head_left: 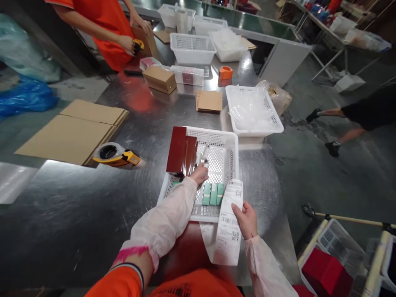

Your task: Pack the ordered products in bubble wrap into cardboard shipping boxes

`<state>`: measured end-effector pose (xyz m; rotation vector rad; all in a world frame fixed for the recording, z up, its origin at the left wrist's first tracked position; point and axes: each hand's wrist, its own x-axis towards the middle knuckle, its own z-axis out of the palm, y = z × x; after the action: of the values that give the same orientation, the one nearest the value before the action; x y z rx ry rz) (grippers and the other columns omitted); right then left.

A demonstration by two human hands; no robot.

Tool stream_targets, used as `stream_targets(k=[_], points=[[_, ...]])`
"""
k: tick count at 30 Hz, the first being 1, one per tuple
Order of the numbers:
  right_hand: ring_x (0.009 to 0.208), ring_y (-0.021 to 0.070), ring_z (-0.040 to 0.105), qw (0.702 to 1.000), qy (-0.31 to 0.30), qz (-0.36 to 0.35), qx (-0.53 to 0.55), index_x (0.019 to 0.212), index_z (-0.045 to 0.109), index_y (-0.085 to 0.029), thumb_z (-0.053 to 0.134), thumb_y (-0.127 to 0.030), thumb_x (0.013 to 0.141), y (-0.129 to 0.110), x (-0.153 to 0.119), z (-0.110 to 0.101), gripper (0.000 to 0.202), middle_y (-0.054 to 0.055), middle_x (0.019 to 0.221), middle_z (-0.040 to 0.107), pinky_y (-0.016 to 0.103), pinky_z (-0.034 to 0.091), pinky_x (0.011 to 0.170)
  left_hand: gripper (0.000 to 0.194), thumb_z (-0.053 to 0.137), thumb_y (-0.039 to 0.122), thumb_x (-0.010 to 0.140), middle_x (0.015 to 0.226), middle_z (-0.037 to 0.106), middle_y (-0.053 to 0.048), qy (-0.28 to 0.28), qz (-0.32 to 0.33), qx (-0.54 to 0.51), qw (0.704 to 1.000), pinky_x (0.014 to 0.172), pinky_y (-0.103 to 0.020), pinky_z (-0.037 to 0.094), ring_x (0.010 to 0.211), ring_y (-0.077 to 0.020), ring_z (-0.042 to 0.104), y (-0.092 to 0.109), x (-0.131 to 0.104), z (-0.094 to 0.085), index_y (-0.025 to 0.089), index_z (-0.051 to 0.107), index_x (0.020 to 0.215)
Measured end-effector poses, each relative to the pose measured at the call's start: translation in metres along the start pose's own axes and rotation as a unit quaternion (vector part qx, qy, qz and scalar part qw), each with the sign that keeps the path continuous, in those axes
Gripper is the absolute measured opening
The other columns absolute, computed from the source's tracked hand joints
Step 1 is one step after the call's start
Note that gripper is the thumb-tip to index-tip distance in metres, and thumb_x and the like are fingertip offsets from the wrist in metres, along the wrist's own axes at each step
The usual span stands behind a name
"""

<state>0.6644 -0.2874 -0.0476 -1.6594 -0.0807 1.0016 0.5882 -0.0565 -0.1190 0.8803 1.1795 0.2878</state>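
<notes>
My left hand [200, 174] reaches into a white plastic basket [232, 144]. Its fingers are closed at a small clear and dark bottle-like item [206, 162], partly covered by them. Other small slim items lie just beyond the fingertips. Dark red boxes [177, 150] stand along the basket's left side, and several small green boxes [213, 194] sit near its front. Between thumb and fingers, my right hand [247, 218] grips a long printed paper label strip [230, 222] with barcodes, which overlaps the basket's front right corner and hangs down.
Flat cardboard [71, 128] and a tape dispenser [116, 154] lie left. A basket of bubble wrap [253, 109] stands behind right. Farther back are a carton [159, 79], orange tape [225, 72] and a co-worker's hand [126, 43] with another dispenser. A cart [337, 247] borders the table's right.
</notes>
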Motion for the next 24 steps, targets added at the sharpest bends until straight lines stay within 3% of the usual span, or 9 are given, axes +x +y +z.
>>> stream_targets(k=[3, 5, 7, 10, 13, 16, 20, 24], points=[[0.07, 0.026, 0.073, 1.0, -0.005, -0.006, -0.001, 0.086, 0.067, -0.018, 0.089, -0.046, 0.05, 0.001, 0.001, -0.001, 0.05, 0.007, 0.077, 0.077, 0.032, 0.058, 0.062, 0.04, 0.052, 0.005, 0.077, 0.09, 0.058, -0.005, 0.027, 0.029, 0.038, 0.998, 0.071, -0.028, 0.05, 0.077, -0.0158, 0.06, 0.003, -0.008, 0.005, 0.016, 0.052, 0.115], [0.071, 0.0268, 0.073, 1.0, -0.006, -0.01, 0.003, 0.085, 0.067, -0.018, 0.089, -0.046, 0.05, 0.002, 0.002, -0.001, 0.05, 0.007, 0.076, 0.077, 0.033, 0.058, 0.063, 0.043, 0.055, 0.006, 0.075, 0.106, 0.061, -0.01, 0.045, 0.068, 0.068, 0.994, 0.085, -0.032, 0.049, 0.099, -0.0211, 0.061, 0.005, -0.018, 0.008, 0.015, 0.054, 0.117], [0.073, 0.0274, 0.073, 1.0, -0.006, -0.014, 0.007, 0.085, 0.067, -0.017, 0.089, -0.045, 0.05, 0.004, 0.004, -0.002, 0.05, 0.008, 0.077, 0.077, 0.034, 0.058, 0.065, 0.046, 0.057, 0.008, 0.075, 0.124, 0.058, -0.014, 0.059, 0.109, 0.092, 0.988, 0.102, -0.034, 0.042, 0.121, -0.0242, 0.052, 0.004, -0.034, 0.009, 0.013, 0.056, 0.12], [0.076, 0.0272, 0.074, 1.0, -0.004, -0.016, 0.017, 0.085, 0.067, -0.017, 0.09, -0.043, 0.048, 0.006, 0.006, -0.002, 0.051, 0.009, 0.083, 0.078, 0.034, 0.058, 0.066, 0.043, 0.058, 0.015, 0.079, 0.132, 0.057, -0.014, 0.022, 0.18, 0.158, 0.971, 0.111, -0.035, 0.034, 0.129, -0.0244, 0.048, -0.008, -0.067, 0.002, 0.013, 0.06, 0.122], [0.076, 0.0258, 0.073, 0.999, -0.008, -0.011, 0.037, 0.085, 0.067, -0.016, 0.091, -0.041, 0.047, 0.005, 0.005, -0.003, 0.051, 0.01, 0.085, 0.078, 0.033, 0.058, 0.066, 0.043, 0.058, 0.031, 0.086, 0.128, 0.062, -0.013, -0.074, 0.276, 0.306, 0.908, 0.107, -0.038, 0.04, 0.121, -0.025, 0.055, -0.032, -0.109, -0.016, 0.015, 0.06, 0.126], [0.076, 0.0249, 0.073, 0.997, -0.024, -0.002, 0.074, 0.087, 0.068, -0.016, 0.091, -0.039, 0.046, 0.003, -0.002, -0.01, 0.052, 0.009, 0.085, 0.078, 0.032, 0.059, 0.068, 0.053, 0.066, 0.045, 0.083, 0.125, 0.064, -0.013, -0.112, 0.315, 0.459, 0.823, 0.101, -0.039, 0.044, 0.117, -0.028, 0.058, -0.056, -0.145, -0.038, 0.018, 0.06, 0.128], [0.077, 0.0253, 0.074, 0.994, -0.015, -0.011, 0.107, 0.088, 0.069, -0.016, 0.091, -0.036, 0.049, 0.002, -0.006, -0.043, 0.049, 0.008, 0.083, 0.077, 0.032, 0.06, 0.066, 0.036, 0.06, 0.038, 0.09, 0.115, 0.068, -0.013, -0.07, 0.299, 0.605, 0.734, 0.095, -0.044, 0.044, 0.109, -0.0307, 0.061, -0.076, -0.172, -0.049, 0.018, 0.065, 0.12], [0.076, 0.0258, 0.073, 0.99, 0.074, -0.029, 0.113, 0.084, 0.068, -0.016, 0.09, -0.03, 0.047, 0.007, 0.008, -0.095, 0.045, 0.006, 0.078, 0.076, 0.033, 0.061, 0.065, 0.032, 0.051, 0.036, 0.096, 0.111, 0.07, -0.013, -0.032, 0.292, 0.651, 0.7, 0.089, -0.043, 0.045, 0.104, -0.0308, 0.063, -0.076, -0.172, -0.038, 0.018, 0.066, 0.117]])
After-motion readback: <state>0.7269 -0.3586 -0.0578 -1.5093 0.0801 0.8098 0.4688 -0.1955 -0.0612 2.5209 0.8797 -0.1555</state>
